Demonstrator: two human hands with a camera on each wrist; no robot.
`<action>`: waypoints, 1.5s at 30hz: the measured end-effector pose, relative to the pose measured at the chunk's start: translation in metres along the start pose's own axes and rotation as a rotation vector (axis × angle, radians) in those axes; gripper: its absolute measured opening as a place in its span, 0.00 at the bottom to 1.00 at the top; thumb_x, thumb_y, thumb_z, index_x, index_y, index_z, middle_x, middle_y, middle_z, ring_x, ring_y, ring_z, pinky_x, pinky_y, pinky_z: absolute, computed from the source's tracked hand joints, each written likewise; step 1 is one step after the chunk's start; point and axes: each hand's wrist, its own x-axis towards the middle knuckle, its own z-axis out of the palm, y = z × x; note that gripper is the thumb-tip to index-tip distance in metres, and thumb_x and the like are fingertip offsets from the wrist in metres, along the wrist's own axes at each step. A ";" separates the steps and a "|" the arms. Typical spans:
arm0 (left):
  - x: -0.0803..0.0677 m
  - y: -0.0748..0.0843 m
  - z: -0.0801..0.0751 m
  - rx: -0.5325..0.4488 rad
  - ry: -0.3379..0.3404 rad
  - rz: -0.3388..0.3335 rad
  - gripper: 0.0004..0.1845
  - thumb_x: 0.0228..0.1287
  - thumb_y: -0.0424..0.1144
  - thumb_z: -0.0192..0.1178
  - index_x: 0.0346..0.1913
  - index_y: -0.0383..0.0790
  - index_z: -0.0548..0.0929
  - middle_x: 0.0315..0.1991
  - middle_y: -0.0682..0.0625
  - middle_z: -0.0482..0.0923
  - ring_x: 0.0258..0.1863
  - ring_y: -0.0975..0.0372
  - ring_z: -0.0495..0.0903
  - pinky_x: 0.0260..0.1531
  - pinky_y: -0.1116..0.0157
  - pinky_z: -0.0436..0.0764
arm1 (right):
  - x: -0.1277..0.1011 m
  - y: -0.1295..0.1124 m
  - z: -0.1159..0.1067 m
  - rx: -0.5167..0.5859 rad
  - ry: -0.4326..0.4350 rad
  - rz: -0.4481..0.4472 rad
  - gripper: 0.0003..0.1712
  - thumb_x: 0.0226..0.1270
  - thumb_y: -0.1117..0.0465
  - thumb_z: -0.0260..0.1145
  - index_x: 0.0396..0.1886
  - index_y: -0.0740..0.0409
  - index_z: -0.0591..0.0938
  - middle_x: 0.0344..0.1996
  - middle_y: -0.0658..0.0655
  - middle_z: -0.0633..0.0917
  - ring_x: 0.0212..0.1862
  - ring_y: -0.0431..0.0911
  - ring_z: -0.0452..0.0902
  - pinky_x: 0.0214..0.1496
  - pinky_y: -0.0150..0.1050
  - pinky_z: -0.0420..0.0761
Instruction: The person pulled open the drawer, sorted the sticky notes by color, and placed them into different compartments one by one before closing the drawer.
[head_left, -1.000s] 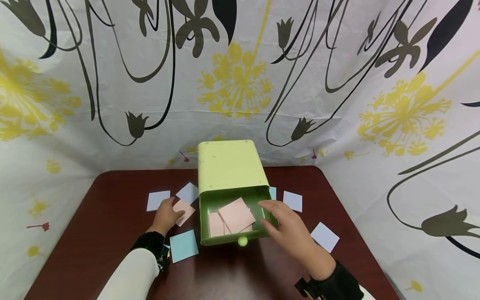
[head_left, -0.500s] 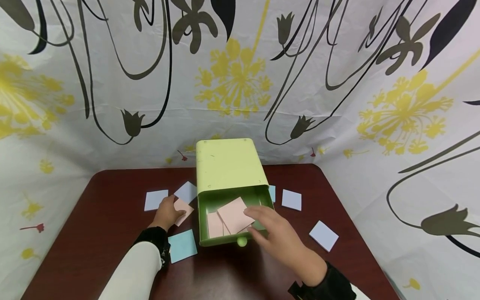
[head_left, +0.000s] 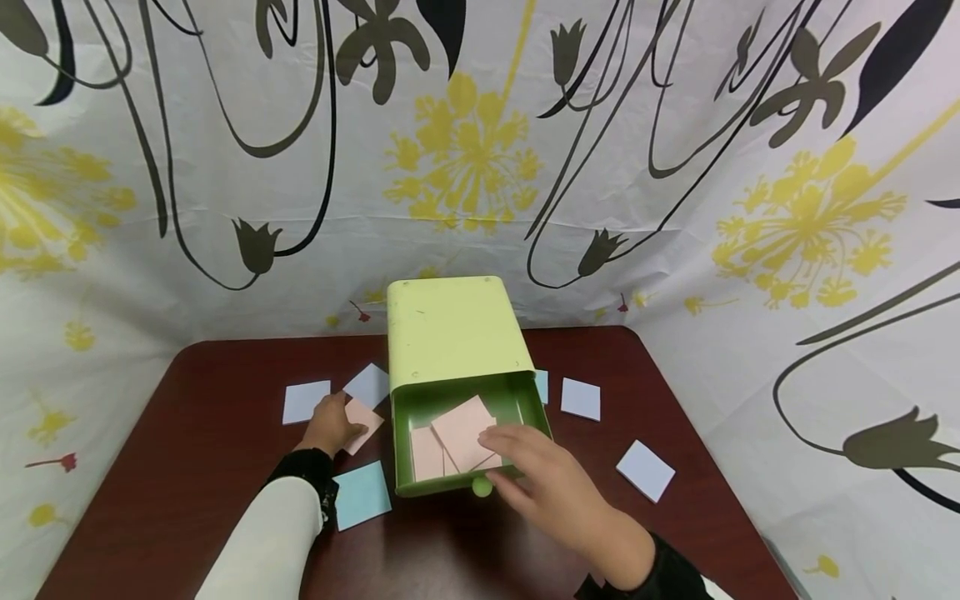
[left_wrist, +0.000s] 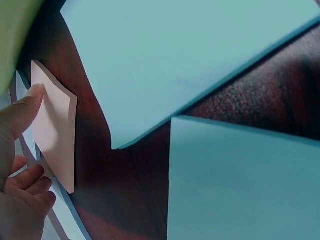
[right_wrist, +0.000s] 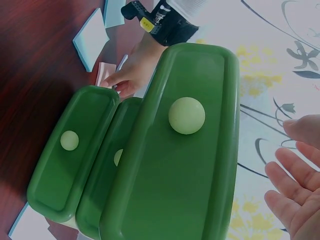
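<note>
A thin, square, pink paper pad lies at the left side of the cabinet, in the grip of the left hand: the thumb is against the pad's face, the other fingers curl at its far edge. Just behind this pad lie two square, pale lavender-blue paper pads, an outer one and an inner one near the cabinet; nearer the viewer is a square, light cyan paper pad, and the left wrist view shows a second cyan pad beside it. The cabinet, a pale yellow-green box with rounded edges, has its top green drawer pulled out, with several overlapping pink paper squares inside. The right hand holds nothing; its thumb and fingers are parted and slightly bent above the drawer's front right corner, and the right wrist view shows them apart from the drawer front with its round, pale green knob. Two further green drawer fronts, a middle one and a bottom one, sit below. Right of the cabinet, two more lavender-blue pads and a partly hidden cyan piece rest on the dark red-brown table. A white, flower-printed cloth hangs behind.
</note>
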 end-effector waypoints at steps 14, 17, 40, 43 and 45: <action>0.006 0.002 0.005 0.012 -0.001 0.031 0.36 0.58 0.32 0.68 0.63 0.15 0.64 0.61 0.23 0.66 0.61 0.35 0.66 0.60 0.45 0.69 | -0.006 0.004 0.000 -0.018 -0.004 0.007 0.20 0.59 0.63 0.72 0.52 0.60 0.81 0.49 0.54 0.82 0.53 0.46 0.78 0.51 0.34 0.80; 0.007 0.005 0.006 0.021 0.006 0.044 0.35 0.57 0.30 0.67 0.62 0.14 0.65 0.60 0.23 0.67 0.60 0.35 0.68 0.60 0.45 0.70 | -0.007 0.004 -0.001 -0.020 -0.006 0.011 0.22 0.56 0.65 0.73 0.52 0.60 0.81 0.50 0.54 0.82 0.53 0.46 0.78 0.52 0.34 0.80; 0.002 0.007 0.004 0.010 0.022 -0.121 0.29 0.48 0.39 0.73 0.45 0.16 0.77 0.40 0.29 0.71 0.44 0.42 0.69 0.42 0.50 0.74 | -0.017 0.007 -0.005 -0.033 -0.015 0.076 0.27 0.48 0.68 0.76 0.52 0.58 0.81 0.49 0.53 0.83 0.53 0.46 0.78 0.51 0.33 0.80; 0.000 0.005 0.007 -0.013 0.047 -0.091 0.29 0.47 0.38 0.74 0.45 0.17 0.77 0.40 0.29 0.72 0.44 0.42 0.69 0.43 0.49 0.75 | -0.020 0.008 -0.006 -0.038 -0.004 0.081 0.28 0.47 0.68 0.77 0.52 0.58 0.81 0.50 0.53 0.83 0.53 0.46 0.78 0.51 0.32 0.80; -0.001 0.004 0.009 -0.031 0.071 -0.068 0.29 0.46 0.37 0.74 0.45 0.17 0.76 0.41 0.29 0.72 0.45 0.41 0.69 0.44 0.48 0.74 | -0.023 0.009 -0.008 -0.041 0.012 0.081 0.28 0.47 0.69 0.77 0.52 0.58 0.81 0.49 0.53 0.83 0.53 0.46 0.78 0.52 0.31 0.79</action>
